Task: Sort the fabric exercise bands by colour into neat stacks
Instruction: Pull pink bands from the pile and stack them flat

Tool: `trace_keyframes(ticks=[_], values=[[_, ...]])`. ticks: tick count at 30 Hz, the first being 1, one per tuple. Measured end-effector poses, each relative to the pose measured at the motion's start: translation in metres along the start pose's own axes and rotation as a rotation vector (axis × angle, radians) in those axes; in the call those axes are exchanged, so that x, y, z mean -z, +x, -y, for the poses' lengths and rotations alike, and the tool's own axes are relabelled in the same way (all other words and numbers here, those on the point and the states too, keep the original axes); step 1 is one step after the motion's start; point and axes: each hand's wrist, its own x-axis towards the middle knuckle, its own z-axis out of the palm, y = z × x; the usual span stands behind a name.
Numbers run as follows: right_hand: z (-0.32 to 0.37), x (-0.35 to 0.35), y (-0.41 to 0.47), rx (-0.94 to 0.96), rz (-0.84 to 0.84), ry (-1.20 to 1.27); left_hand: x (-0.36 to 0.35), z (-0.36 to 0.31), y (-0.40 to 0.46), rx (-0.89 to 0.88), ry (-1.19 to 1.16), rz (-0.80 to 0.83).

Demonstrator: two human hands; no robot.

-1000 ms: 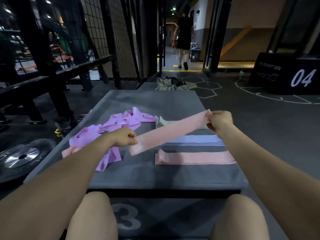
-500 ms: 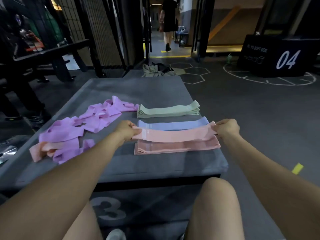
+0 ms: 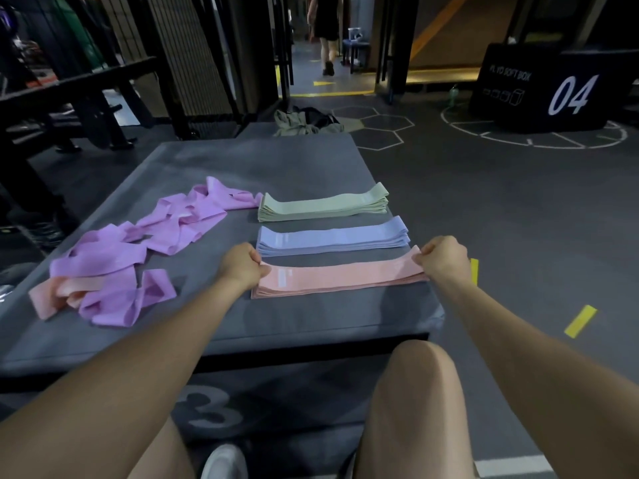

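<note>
The counter (image 3: 294, 167), a grey padded plyo box marked "3" on its near face, fills the middle of the view, and its top is bare from the centre out to the 12 o'clock edge. Two bare forearms are extended over its 6 o'clock edge from the lower corners. At 9 o'clock a loose heap of purple bands (image 3: 145, 250) is spread, tangled with one loose pink band (image 3: 58, 292) at its 8 o'clock end. Three flat stacks are laid in parallel rows toward 3 o'clock: the green stack (image 3: 323, 207) farthest, the blue stack (image 3: 332, 240) in the middle, the pink stack (image 3: 340, 281) nearest. The right ends of the blue and pink stacks lie just beside the counter's 3 o'clock edge; a strip of bare top is left between the pink stack and the 6 o'clock edge.

The top pink band (image 3: 345, 273) is laid along the pink stack, held at both ends. The left hand (image 3: 240, 264) is curled knuckles-up, its grip pinched on the band's 9 o'clock end. The right hand (image 3: 444, 259) is curled likewise, its grip pinched on the 3 o'clock end, at the counter's corner.

On the floor at 2 o'clock a black box numbered "04" (image 3: 549, 91) is seen. At 12 o'clock a person (image 3: 326, 32) is seen in a corridor.
</note>
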Motion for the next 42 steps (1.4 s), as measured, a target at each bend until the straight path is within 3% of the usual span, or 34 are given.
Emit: trace_keyframes(ticks=[9,12,15,18,21,25,32,36,42], values=[[-0.004,-0.008,-0.003,0.096,-0.003,-0.138,-0.009,0.011,0.004,-0.044,0.016,0.02],[-0.005,-0.009,-0.002,0.212,-0.038,-0.23,-0.01,0.013,0.007,-0.057,0.059,0.002],[0.002,-0.008,-0.003,0.422,-0.094,-0.36,-0.01,0.001,0.001,-0.198,0.203,-0.073],[0.015,-0.013,-0.003,0.648,0.192,-0.325,-0.014,-0.024,-0.009,-0.47,0.244,-0.03],[0.019,-0.023,-0.003,0.727,0.467,-0.467,-0.031,-0.033,-0.013,-0.604,0.355,0.245],[0.013,-0.031,0.003,0.708,0.567,-0.507,-0.042,-0.02,-0.005,-0.555,0.448,0.387],[0.016,-0.033,0.002,0.73,0.548,-0.491,-0.042,-0.013,0.002,-0.569,0.445,0.383],[0.032,-0.034,-0.008,0.764,0.539,-0.463,-0.033,-0.014,0.001,-0.567,0.366,0.315],[0.093,-0.06,-0.039,0.777,0.497,-0.236,0.01,0.01,0.004,-0.512,0.203,0.144]])
